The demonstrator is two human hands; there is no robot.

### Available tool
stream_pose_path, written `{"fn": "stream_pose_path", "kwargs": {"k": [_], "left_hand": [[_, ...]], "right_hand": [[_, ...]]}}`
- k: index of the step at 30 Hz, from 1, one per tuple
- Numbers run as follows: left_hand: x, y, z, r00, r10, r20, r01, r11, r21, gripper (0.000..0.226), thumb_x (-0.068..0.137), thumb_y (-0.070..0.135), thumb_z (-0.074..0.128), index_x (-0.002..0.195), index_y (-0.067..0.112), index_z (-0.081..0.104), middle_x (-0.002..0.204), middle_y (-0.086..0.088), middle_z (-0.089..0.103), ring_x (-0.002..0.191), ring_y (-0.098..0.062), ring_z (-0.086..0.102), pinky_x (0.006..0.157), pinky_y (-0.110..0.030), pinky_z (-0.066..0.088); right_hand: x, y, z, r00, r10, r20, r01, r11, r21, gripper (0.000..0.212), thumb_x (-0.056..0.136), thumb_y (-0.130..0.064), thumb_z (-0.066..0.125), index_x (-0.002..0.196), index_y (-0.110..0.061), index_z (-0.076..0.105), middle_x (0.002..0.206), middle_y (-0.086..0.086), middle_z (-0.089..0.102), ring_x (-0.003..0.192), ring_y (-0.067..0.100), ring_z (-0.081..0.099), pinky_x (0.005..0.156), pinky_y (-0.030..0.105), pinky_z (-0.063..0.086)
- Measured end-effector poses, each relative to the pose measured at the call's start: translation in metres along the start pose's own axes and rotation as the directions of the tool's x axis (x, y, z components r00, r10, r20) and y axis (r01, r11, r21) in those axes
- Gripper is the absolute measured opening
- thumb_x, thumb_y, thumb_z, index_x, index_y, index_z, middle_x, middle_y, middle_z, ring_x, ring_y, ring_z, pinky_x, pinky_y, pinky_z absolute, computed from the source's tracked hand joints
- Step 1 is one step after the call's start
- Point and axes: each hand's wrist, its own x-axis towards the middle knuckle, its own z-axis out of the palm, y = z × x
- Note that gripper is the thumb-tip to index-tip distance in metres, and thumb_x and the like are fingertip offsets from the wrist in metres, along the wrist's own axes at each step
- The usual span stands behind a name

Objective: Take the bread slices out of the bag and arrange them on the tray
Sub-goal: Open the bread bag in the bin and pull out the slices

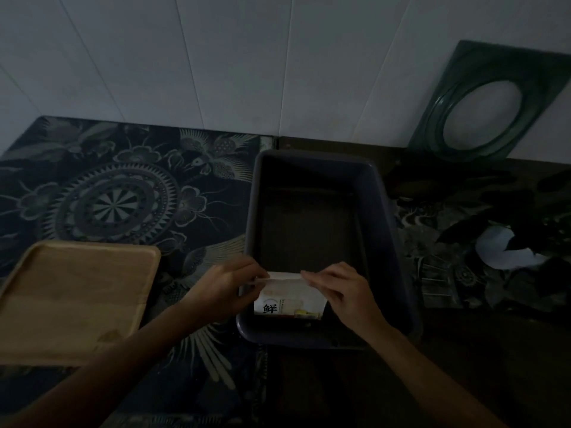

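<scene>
A white bread bag with a black printed character stands at the near end of a dark plastic bin. My left hand pinches the bag's top edge on its left side. My right hand pinches the same edge on its right side. The bag's top looks pulled flat between the two hands. No bread slices show outside the bag. A bare wooden tray lies on the table to the left of the bin.
The table carries a dark patterned cloth. A green frame with an oval opening leans on the white tiled wall at the back right. A dark heap with a white piece lies right of the bin.
</scene>
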Motion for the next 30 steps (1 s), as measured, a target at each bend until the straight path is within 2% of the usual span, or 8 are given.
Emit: {"fn": "stream_pose_path", "kwargs": {"k": [5, 9, 11, 14, 17, 22, 26, 30], "left_hand": [[0.007, 0.01, 0.004, 1.0, 0.02, 0.02, -0.02, 1.0, 0.018, 0.028, 0.091, 0.012, 0.07, 0.119, 0.007, 0.07, 0.108, -0.008, 0.07, 0.093, -0.024, 0.069, 0.07, -0.041, 0.059], [0.006, 0.011, 0.0, 1.0, 0.018, 0.003, -0.018, 1.0, -0.009, 0.025, 0.095, 0.021, 0.063, 0.114, 0.01, 0.073, 0.107, -0.005, 0.071, 0.085, -0.021, 0.072, 0.064, -0.04, 0.06], [0.007, 0.01, -0.002, 1.0, -0.003, 0.004, 0.003, 0.999, -0.034, 0.025, 0.096, 0.024, 0.061, 0.114, 0.011, 0.073, 0.105, -0.002, 0.072, 0.084, -0.019, 0.072, 0.065, -0.038, 0.059], [0.009, 0.011, -0.003, 0.998, -0.055, -0.017, 0.053, 0.997, -0.06, 0.019, 0.095, 0.021, 0.065, 0.11, 0.013, 0.074, 0.096, 0.002, 0.072, 0.079, -0.013, 0.069, 0.065, -0.034, 0.058], [0.012, 0.013, -0.005, 0.992, -0.126, -0.017, 0.123, 0.987, -0.102, 0.013, 0.092, 0.017, 0.07, 0.104, 0.015, 0.076, 0.091, 0.006, 0.072, 0.077, -0.008, 0.068, 0.067, -0.029, 0.057], [0.025, 0.017, -0.008, 0.984, -0.169, 0.05, 0.175, 0.969, -0.172, 0.011, 0.091, 0.024, 0.07, 0.098, 0.017, 0.077, 0.091, 0.007, 0.075, 0.081, -0.003, 0.068, 0.071, -0.011, 0.052], [0.039, 0.018, -0.007, 0.975, -0.179, 0.135, 0.201, 0.962, -0.182, 0.017, 0.094, 0.027, 0.068, 0.099, 0.015, 0.079, 0.093, 0.004, 0.075, 0.083, -0.004, 0.068, 0.073, -0.013, 0.052], [0.046, 0.01, -0.007, 0.941, -0.261, 0.215, 0.308, 0.923, -0.229, 0.016, 0.093, 0.027, 0.068, 0.097, 0.018, 0.08, 0.092, 0.006, 0.074, 0.082, -0.004, 0.069, 0.071, -0.008, 0.05]], "right_hand": [[0.002, 0.0, 0.004, 0.997, 0.069, -0.03, -0.068, 0.997, 0.02, 0.034, 0.097, -0.031, 0.061, 0.129, -0.021, 0.069, 0.092, -0.003, 0.066, 0.084, 0.012, 0.059, 0.07, 0.043, 0.054], [0.001, -0.005, 0.003, 0.998, 0.035, -0.05, -0.04, 0.993, -0.108, 0.036, 0.092, -0.037, 0.066, 0.123, -0.02, 0.074, 0.102, -0.005, 0.063, 0.094, 0.012, 0.057, 0.079, 0.035, 0.051], [0.002, -0.009, 0.002, 0.997, 0.017, -0.069, -0.027, 0.989, -0.142, 0.03, 0.093, -0.033, 0.065, 0.117, -0.019, 0.076, 0.101, -0.004, 0.064, 0.094, 0.012, 0.058, 0.079, 0.034, 0.05], [0.008, -0.014, -0.001, 0.995, 0.041, -0.096, -0.052, 0.993, -0.11, 0.022, 0.092, -0.028, 0.067, 0.106, -0.016, 0.079, 0.093, -0.002, 0.068, 0.088, 0.012, 0.06, 0.074, 0.037, 0.052], [0.014, -0.017, -0.006, 0.995, 0.09, -0.05, -0.091, 0.995, -0.033, 0.018, 0.092, -0.028, 0.069, 0.1, -0.016, 0.08, 0.089, -0.004, 0.07, 0.085, 0.013, 0.062, 0.073, 0.04, 0.055], [0.021, -0.017, -0.01, 0.988, 0.144, 0.061, -0.146, 0.989, 0.017, 0.018, 0.095, -0.03, 0.065, 0.1, -0.019, 0.079, 0.091, -0.007, 0.071, 0.089, 0.009, 0.061, 0.078, 0.039, 0.054], [0.024, -0.017, -0.01, 0.986, 0.148, 0.072, -0.149, 0.989, -0.001, 0.01, 0.093, -0.022, 0.072, 0.101, -0.019, 0.078, 0.091, -0.014, 0.066, 0.087, 0.005, 0.057, 0.076, 0.037, 0.054], [0.022, -0.027, -0.011, 0.992, 0.121, 0.019, -0.119, 0.988, -0.098, 0.026, 0.087, -0.027, 0.079, 0.113, -0.022, 0.075, 0.106, -0.005, 0.067, 0.102, 0.015, 0.059, 0.087, 0.041, 0.053]]}}
